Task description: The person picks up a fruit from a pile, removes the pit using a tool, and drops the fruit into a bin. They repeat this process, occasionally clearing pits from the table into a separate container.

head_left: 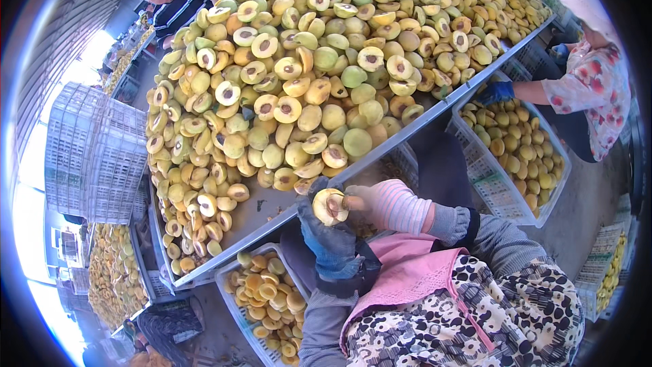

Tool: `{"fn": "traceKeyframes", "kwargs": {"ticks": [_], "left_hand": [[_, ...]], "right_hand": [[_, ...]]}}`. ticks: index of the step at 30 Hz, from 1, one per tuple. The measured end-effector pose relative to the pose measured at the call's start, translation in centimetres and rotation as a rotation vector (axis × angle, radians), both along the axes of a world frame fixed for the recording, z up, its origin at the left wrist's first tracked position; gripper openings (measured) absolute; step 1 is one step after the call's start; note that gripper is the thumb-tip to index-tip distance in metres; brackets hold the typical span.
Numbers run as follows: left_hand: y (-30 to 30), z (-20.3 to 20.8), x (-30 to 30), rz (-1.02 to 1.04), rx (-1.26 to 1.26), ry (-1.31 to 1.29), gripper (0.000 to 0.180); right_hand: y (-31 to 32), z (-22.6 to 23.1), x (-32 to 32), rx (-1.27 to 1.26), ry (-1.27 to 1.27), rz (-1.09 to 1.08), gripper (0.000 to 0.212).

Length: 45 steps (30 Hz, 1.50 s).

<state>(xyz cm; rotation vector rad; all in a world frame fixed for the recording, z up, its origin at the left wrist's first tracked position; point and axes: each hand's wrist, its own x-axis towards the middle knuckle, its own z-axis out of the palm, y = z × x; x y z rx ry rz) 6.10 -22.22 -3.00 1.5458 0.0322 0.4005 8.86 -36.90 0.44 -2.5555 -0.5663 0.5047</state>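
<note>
Gloved hands hold a cut fruit at the table's near edge

A broad grey-edged table point(248, 221) carries a heap of yellow-green fruit point(305, 95), many pieces halved, with brown centres showing. At the table's near edge, the person's left hand point(329, 248), in a worn blue-grey glove, grips a cut fruit point(330, 208) whose pale flesh is exposed. The right hand point(386, 205), in a striped pink-and-white glove, is bent close against that fruit; a short brown piece shows between them, and one cannot tell whether it is a tool or a fingertip, nor how tightly the hand is closed.

On the near side of the table, left of the hands, a pale crate point(224, 287) holds cupped halves. Farther right along the same side stands another crate point(481, 175), full of fruit, with a co-worker's blue-gloved hand point(496, 93) at its rim. A greenish patch marks its wall; any lettering there is too blurred to read.

Left of the table rises a stack of grey crates point(112, 143), with a similarly illegible greenish patch. Beyond the table's far left corner is a person in a striped shirt point(178, 6).
</note>
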Motion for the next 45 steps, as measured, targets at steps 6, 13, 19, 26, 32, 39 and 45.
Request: {"fn": "traceKeyframes", "kwargs": {"ticks": [6,13,19,26,32,39,45], "left_hand": [[-0.6,-0.5,0.0,0.015,-0.057,-0.059,0.026],[-1.2,4.4,-1.1,0.061,0.074,0.083,0.031],[0.6,1.8,1.3,-0.247,-0.126,-0.270,0.020],[0.5,4.9,0.5,-0.401,-0.609,0.143,0.018],[1.4,1.8,0.0,-0.264,-0.248,-0.243,0.022],[13.2,4.0,-6.9,0.245,-0.426,0.064,0.022],[21.6,-0.3,-10.4,0.609,0.950,0.264,0.032]], "right_hand": [[-0.1,-1.5,0.1,0.033,-0.010,0.005,0.041],[-0.4,-5.3,-0.5,0.047,-0.054,0.099,0.035],[-0.4,1.9,-3.8,0.671,0.406,-0.148,0.016],[-1.1,0.7,-3.1,0.503,0.558,-0.072,0.016],[0.4,1.7,-2.6,0.471,0.626,0.077,0.016],[-0.1,-4.3,-0.1,-0.040,0.190,0.234,0.024],[-5.0,-10.3,2.3,-0.533,0.241,0.208,0.027]]}}
